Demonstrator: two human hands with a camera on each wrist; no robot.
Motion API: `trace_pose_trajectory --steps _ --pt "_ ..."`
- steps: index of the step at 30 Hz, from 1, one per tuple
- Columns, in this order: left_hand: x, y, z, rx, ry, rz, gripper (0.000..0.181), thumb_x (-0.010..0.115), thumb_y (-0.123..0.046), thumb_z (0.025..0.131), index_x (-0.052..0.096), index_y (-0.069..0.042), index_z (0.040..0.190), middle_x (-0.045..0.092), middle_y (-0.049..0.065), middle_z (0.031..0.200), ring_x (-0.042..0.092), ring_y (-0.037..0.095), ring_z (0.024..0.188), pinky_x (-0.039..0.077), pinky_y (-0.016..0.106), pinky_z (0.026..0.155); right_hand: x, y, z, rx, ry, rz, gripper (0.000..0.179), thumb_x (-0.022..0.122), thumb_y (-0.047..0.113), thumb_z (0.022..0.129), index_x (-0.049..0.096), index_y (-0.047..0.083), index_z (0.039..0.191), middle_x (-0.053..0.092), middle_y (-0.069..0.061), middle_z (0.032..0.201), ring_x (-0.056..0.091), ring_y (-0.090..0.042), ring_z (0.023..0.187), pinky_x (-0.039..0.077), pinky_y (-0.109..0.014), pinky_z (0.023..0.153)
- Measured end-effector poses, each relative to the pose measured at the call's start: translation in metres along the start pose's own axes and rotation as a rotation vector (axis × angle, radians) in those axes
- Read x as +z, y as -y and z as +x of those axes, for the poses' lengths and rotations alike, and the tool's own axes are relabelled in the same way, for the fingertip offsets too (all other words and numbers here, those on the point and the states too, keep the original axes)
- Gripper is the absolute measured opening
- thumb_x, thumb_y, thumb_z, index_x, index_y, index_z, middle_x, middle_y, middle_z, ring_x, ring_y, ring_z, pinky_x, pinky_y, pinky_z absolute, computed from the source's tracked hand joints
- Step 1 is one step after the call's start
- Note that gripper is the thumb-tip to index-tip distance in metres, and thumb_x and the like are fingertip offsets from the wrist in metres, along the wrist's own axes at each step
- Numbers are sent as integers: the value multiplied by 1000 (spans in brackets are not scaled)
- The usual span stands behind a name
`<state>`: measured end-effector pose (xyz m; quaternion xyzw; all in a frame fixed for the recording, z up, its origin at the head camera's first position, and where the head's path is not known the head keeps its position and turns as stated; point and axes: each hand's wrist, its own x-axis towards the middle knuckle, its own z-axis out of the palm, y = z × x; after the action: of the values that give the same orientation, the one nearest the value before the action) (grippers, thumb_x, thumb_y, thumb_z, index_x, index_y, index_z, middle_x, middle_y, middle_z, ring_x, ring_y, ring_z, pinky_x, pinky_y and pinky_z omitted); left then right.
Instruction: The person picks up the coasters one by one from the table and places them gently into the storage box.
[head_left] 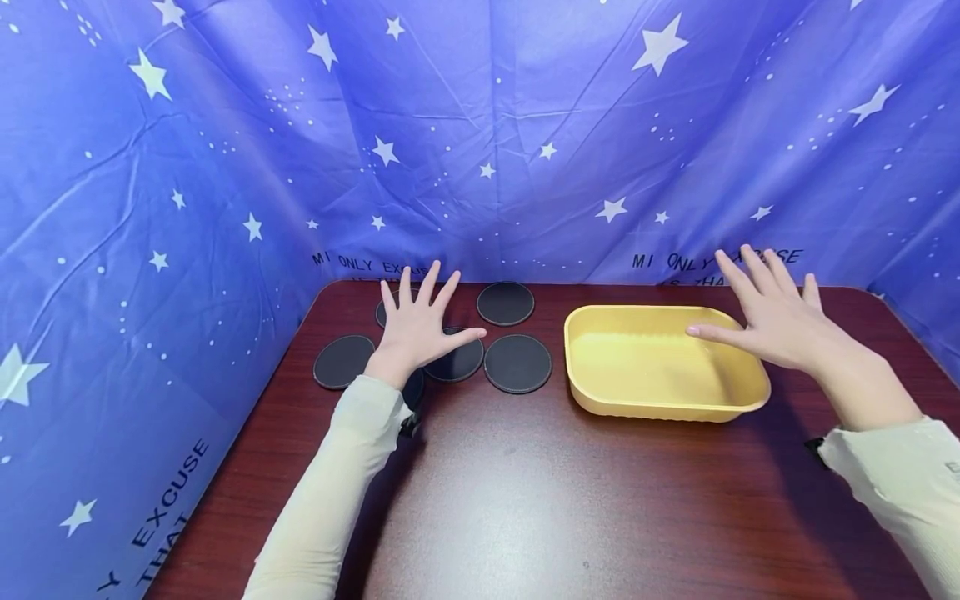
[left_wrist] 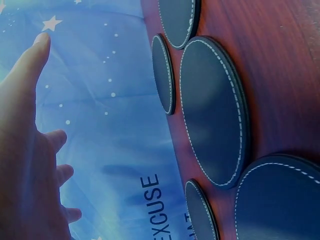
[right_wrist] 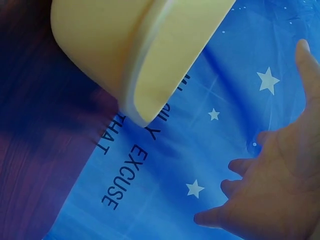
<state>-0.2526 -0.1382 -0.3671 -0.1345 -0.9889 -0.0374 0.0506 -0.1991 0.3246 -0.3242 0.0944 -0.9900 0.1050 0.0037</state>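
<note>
R hand (head_left: pixel 787 327) is nr tub (head_left: pixel 651 408), lengthwise L-R.

Count: 6 round black stitched coasters (head_left: pixel 517 364) in the head view, some partly covered; left wrist view shows 5. 1 yellow rectangular bin (head_left: pixel 637 364). 2 hands (head_left: pixel 416 329), 2 light sleeves (head_left: pixel 322 496). 1 counter (head_left: pixel 562 500). Star-print cloth (head_left: pixel 465 92): can't tell how many pieces.
</note>
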Motion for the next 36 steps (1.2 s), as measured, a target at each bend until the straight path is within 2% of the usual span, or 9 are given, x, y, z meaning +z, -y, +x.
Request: trace_pose_trajectory --steps 8,15,20,30,36 --pt "1 1 -6 9 14 0 102 46 -86 80 6 -38 160 1 0 170 -1 45 154 -3 72 120 8 -7 -7 -13 -11 11 108 61 64 88 -3 19 161 -10 -25 165 -15 -49 150 -2 -86 104" --pt "1 0 -11 21 14 8 103 46 -87 79 9 -37 160 4 0 170 1 44 154 0 70 121 14 -13 -11 -1 10 14 108 61 64 88 -3 17 161 -12 -26 164 -14 -50 150 1 -85 105" --pt "1 -1 -14 38 0 8 102 47 -86 79 14 -34 160 9 1 170 6 44 154 5 70 121 18 -17 -15 12 28 29 108 61 64 88 -3 16 161 -10 -28 164 -13 -51 150 0 -85 105" --pt "2 -3 -18 50 4 5 100 47 -86 79 18 -34 160 14 -1 169 9 44 153 5 67 123 26 -24 -23 26 35 67 107 62 61 89 -2 15 161 -9 -28 164 -16 -47 150 -2 -85 105" --pt "2 -3 -21 69 9 -18 100 49 -84 79 22 -31 159 18 -1 168 15 40 153 12 62 125 31 -29 -27 21 19 92 106 63 59 89 1 12 161 -3 -31 164 -13 -47 151 -2 -84 106"
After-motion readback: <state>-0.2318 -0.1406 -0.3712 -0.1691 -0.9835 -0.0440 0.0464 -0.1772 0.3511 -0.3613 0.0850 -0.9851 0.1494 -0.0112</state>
